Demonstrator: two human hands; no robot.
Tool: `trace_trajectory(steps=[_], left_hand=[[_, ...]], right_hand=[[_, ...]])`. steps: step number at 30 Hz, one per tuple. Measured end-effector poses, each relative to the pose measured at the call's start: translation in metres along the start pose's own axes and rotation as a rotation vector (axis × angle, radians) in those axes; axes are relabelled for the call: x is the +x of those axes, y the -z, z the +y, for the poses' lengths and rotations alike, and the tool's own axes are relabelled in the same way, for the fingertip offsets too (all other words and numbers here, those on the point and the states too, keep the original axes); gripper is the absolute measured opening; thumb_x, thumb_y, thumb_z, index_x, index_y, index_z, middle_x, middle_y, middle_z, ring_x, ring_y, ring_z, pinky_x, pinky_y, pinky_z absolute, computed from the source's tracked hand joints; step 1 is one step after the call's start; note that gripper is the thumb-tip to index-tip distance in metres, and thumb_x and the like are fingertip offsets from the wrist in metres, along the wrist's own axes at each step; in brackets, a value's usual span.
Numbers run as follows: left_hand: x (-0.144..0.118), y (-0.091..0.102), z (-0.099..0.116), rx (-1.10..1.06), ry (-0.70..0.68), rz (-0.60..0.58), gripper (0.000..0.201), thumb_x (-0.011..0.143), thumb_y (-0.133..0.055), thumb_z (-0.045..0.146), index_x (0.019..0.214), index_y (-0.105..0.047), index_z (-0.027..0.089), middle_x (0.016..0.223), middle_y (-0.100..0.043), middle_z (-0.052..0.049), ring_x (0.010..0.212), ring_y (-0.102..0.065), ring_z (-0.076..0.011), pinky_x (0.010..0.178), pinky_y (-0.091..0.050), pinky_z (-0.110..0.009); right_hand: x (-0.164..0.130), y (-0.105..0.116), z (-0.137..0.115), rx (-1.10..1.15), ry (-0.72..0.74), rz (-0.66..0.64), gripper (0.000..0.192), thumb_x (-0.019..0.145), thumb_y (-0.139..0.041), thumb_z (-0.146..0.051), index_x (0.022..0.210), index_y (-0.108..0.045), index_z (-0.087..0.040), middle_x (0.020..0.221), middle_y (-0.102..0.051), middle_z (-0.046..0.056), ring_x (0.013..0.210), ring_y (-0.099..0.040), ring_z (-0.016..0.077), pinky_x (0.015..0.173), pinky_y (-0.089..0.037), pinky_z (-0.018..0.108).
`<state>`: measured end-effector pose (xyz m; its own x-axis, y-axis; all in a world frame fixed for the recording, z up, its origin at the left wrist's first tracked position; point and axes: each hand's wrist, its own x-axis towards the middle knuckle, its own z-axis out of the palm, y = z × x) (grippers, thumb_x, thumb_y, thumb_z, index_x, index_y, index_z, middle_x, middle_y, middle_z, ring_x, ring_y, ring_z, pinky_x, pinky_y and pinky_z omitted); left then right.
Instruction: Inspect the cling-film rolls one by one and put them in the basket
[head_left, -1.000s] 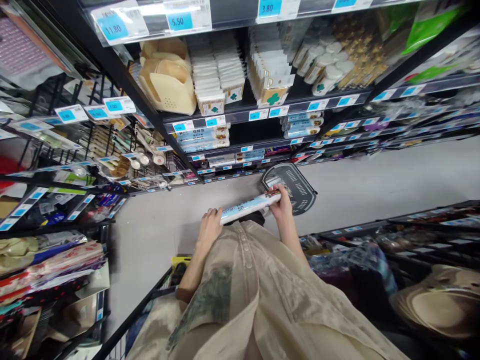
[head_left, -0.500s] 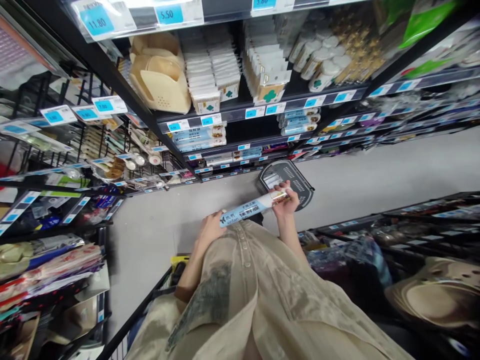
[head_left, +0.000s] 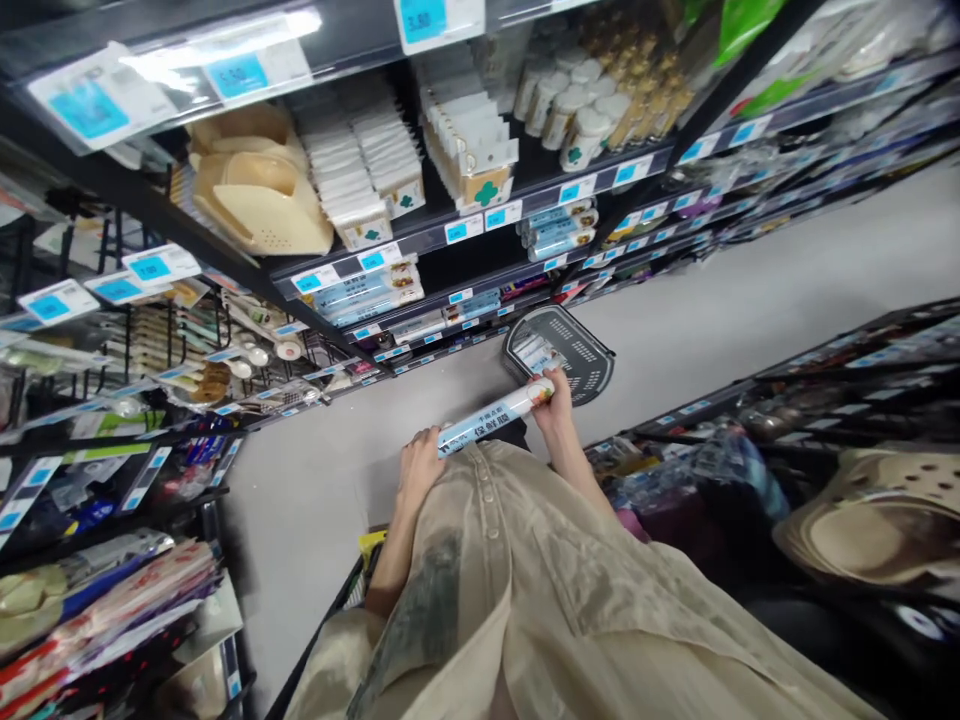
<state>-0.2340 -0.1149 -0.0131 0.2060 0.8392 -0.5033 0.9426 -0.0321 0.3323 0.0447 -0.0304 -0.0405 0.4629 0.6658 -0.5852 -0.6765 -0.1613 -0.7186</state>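
Observation:
A long pale-blue box of cling film (head_left: 487, 421) with dark printed characters is held across the front of my body. My left hand (head_left: 421, 462) is closed round its left end. At the other end, near the food picture, my right hand (head_left: 553, 398) grips it, fingers wrapped over the top. The right end is tilted up and away from me. Just beyond my right hand, a dark shopping basket (head_left: 592, 362) stands on the floor with pale packages inside that I cannot make out.
Ahead is a shelf with beige plastic holders (head_left: 262, 205), packets of cotton swabs (head_left: 360, 205), round white tubs (head_left: 585, 130) and more blue boxes (head_left: 367, 295). Kitchen utensils (head_left: 225, 360) hang at left. Beige clogs (head_left: 862, 520) lie at right. Grey floor (head_left: 300, 500) runs between the racks.
The view has shifted, so the shelves sit further left and slightly tilted. The cling film box has turned a little in my hands, both of which keep hold of it.

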Motion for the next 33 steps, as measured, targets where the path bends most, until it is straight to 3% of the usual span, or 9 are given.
trace_trajectory(steps=[4, 9, 12, 16, 20, 28, 31, 33], left_hand=[[0.019, -0.007, 0.007, 0.015, -0.107, 0.000, 0.037, 0.091, -0.062, 0.022, 0.128, -0.058, 0.018, 0.118, -0.068, -0.013, 0.116, -0.059, -0.0294, 0.096, -0.047, -0.039], [0.044, -0.008, 0.021, -0.070, -0.336, -0.056, 0.064, 0.094, -0.063, 0.035, 0.152, -0.041, 0.018, 0.148, -0.054, -0.015, 0.133, -0.050, -0.0311, 0.112, -0.041, -0.045], [0.059, -0.005, 0.037, -0.149, -0.423, -0.102, 0.062, 0.100, -0.054, 0.035, 0.157, -0.035, 0.019, 0.151, -0.051, -0.014, 0.136, -0.049, -0.0276, 0.116, -0.040, -0.042], [0.087, -0.007, 0.063, -0.128, -0.437, -0.187, 0.058, 0.103, -0.047, 0.034, 0.158, -0.034, 0.018, 0.149, -0.051, -0.016, 0.137, -0.050, -0.0285, 0.114, -0.043, -0.045], [0.126, -0.006, 0.100, -0.084, -0.535, -0.276, 0.060, 0.103, -0.047, 0.034, 0.159, -0.031, 0.019, 0.153, -0.048, -0.016, 0.141, -0.046, -0.0269, 0.116, -0.042, -0.044], [0.220, -0.002, 0.210, 0.181, -0.662, -0.449, 0.059, 0.103, -0.047, 0.031, 0.160, -0.033, 0.024, 0.150, -0.051, -0.013, 0.137, -0.048, -0.0259, 0.114, -0.042, -0.042], [0.258, 0.006, 0.231, 0.259, -0.700, -0.441, 0.057, 0.103, -0.046, 0.027, 0.158, -0.036, 0.021, 0.150, -0.050, -0.013, 0.138, -0.046, -0.0248, 0.117, -0.039, -0.040], [0.285, 0.017, 0.231, 0.306, -0.659, -0.391, 0.055, 0.102, -0.045, 0.023, 0.157, -0.039, 0.019, 0.149, -0.049, -0.014, 0.138, -0.044, -0.0244, 0.119, -0.036, -0.038]], right_hand=[[0.000, 0.002, -0.012, 0.120, 0.075, 0.053, 0.042, 0.059, -0.079, -0.023, 0.082, -0.044, -0.025, 0.066, -0.051, -0.011, 0.057, -0.056, 0.0091, 0.057, -0.053, 0.023], [0.007, 0.011, -0.024, 0.138, 0.114, 0.167, 0.040, 0.060, -0.086, -0.032, 0.085, -0.056, -0.024, 0.068, -0.056, -0.009, 0.056, -0.055, 0.0108, 0.052, -0.050, 0.025], [0.011, 0.018, -0.023, 0.172, 0.115, 0.213, 0.039, 0.060, -0.086, -0.032, 0.087, -0.059, -0.024, 0.066, -0.056, -0.008, 0.057, -0.057, 0.0123, 0.054, -0.051, 0.026], [0.017, 0.026, -0.022, 0.186, 0.138, 0.258, 0.038, 0.059, -0.086, -0.028, 0.088, -0.062, -0.024, 0.069, -0.061, -0.006, 0.059, -0.060, 0.0138, 0.053, -0.050, 0.026], [0.033, 0.039, -0.033, 0.224, 0.142, 0.329, 0.039, 0.060, -0.088, -0.028, 0.090, -0.065, -0.022, 0.073, -0.065, -0.004, 0.063, -0.063, 0.0142, 0.056, -0.051, 0.025], [0.097, 0.085, -0.081, 0.361, 0.135, 0.511, 0.031, 0.067, -0.085, -0.024, 0.090, -0.065, -0.023, 0.080, -0.067, -0.003, 0.073, -0.067, 0.0139, 0.066, -0.055, 0.024], [0.119, 0.103, -0.096, 0.463, 0.037, 0.458, 0.026, 0.075, -0.078, -0.030, 0.096, -0.066, -0.023, 0.100, -0.074, 0.002, 0.090, -0.071, 0.0173, 0.077, -0.059, 0.028], [0.130, 0.116, -0.102, 0.483, -0.051, 0.418, 0.022, 0.081, -0.071, -0.036, 0.099, -0.067, -0.024, 0.113, -0.075, 0.004, 0.102, -0.071, 0.0193, 0.079, -0.060, 0.030]])
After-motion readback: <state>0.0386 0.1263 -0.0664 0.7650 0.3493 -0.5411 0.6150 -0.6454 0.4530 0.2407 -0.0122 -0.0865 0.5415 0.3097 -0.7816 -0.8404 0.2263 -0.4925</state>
